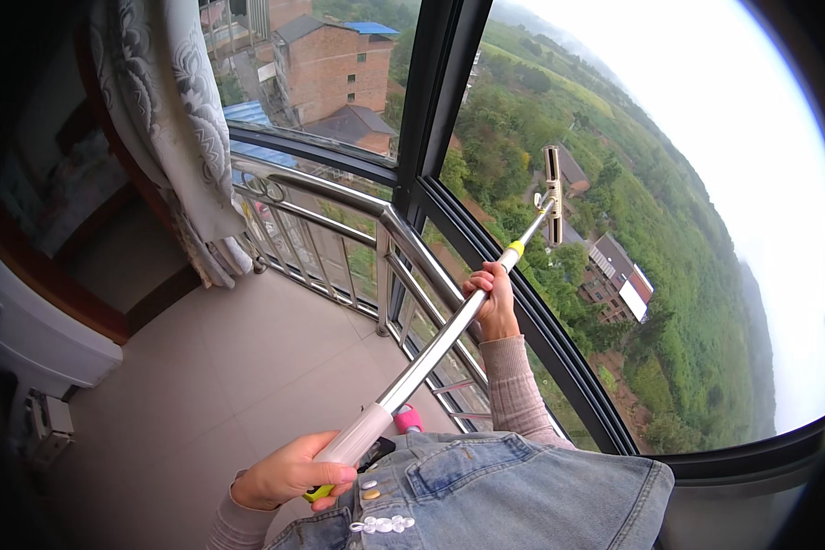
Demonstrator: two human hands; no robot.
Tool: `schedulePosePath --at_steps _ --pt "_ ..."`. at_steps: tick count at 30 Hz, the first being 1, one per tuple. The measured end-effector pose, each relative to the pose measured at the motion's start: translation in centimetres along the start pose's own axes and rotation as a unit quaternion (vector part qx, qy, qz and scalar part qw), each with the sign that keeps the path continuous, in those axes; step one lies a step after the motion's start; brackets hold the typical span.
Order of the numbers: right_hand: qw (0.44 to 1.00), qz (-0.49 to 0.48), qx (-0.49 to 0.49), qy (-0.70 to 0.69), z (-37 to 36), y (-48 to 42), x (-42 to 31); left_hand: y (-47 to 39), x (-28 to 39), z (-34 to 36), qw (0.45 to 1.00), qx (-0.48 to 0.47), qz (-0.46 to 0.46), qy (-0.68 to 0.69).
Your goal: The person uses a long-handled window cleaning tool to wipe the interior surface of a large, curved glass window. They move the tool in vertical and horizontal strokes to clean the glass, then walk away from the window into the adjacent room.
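Observation:
A telescopic metal pole [432, 353] runs slantwise from the bottom centre up to the right. My left hand [301, 474] is closed round the pale grip at its lower end, near a yellow-green end piece. Farther up the shaft, below a yellow collar [515, 247], my right hand [493, 295] is wrapped round the pole. At the far tip a window squeegee head [553, 194] stands crosswise against the view of the hillside. Whether the head touches glass, I cannot tell.
A stainless steel railing [323, 190] bends along the dark window frame [430, 103]. A patterned curtain [148, 103] hangs at the left, beside a wooden-edged doorway. Light tiles [234, 357] cover the floor, and a pink slipper [408, 418] shows under the pole. Buildings and greenery lie outside.

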State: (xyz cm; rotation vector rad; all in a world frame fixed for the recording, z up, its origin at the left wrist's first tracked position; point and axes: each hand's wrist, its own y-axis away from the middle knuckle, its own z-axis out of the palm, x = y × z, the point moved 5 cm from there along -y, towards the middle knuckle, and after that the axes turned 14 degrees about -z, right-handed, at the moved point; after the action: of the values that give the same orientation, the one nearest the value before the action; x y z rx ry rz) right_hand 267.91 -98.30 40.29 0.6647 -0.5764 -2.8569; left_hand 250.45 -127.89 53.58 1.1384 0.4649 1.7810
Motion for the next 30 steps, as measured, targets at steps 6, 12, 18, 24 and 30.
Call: schedulePosePath --at_steps 6,12,18,24,30 --pt "1.000 -0.003 0.009 0.003 0.3 0.2 0.1 0.2 0.1 0.1 1.000 0.009 0.003 -0.007" --pt "1.000 -0.003 -0.011 -0.003 0.5 -0.7 -0.2 -0.6 0.4 -0.1 0.999 0.019 0.018 -0.026" --pt "0.999 -0.015 -0.028 0.008 0.2 -1.3 -0.5 -2.2 -0.2 -0.2 0.998 0.018 0.035 -0.039" --pt "0.999 -0.019 -0.023 0.014 0.2 -1.1 -0.4 -2.5 -0.7 -0.1 0.998 0.005 0.046 -0.033" --pt "0.999 -0.028 -0.034 0.017 0.1 -1.3 -0.5 -2.9 -1.0 -0.2 0.998 0.008 0.059 -0.033"
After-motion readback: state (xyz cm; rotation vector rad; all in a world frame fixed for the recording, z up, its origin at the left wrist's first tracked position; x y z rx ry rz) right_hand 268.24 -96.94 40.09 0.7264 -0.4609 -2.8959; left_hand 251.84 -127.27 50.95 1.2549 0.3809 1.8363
